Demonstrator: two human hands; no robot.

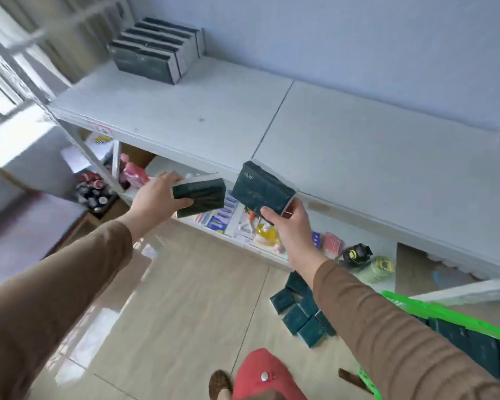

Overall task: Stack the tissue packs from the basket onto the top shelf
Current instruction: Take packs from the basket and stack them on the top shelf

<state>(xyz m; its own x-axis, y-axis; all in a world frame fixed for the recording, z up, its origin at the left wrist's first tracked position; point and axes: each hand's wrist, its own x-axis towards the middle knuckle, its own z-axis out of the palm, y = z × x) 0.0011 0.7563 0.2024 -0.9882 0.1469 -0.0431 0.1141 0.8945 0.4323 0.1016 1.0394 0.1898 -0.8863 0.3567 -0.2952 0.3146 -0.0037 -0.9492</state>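
My left hand (156, 202) grips a dark green tissue pack (201, 196) just below the front edge of the white top shelf (344, 145). A second dark green tissue pack (261, 190) is held in my right hand (289, 226), tilted, at the shelf's front edge. Several packs stand in a row (153, 51) at the far left back of the top shelf. The green basket (445, 313) at the lower right holds more packs. Several loose packs (300, 313) lie on the floor beside it.
Lower shelves carry small goods: pink bottles (133, 171), packets (220, 223), a yellow item (266, 235), dark and green containers (367, 261). A blue wall backs the shelf. A window frame is at the left. Tiled floor lies below.
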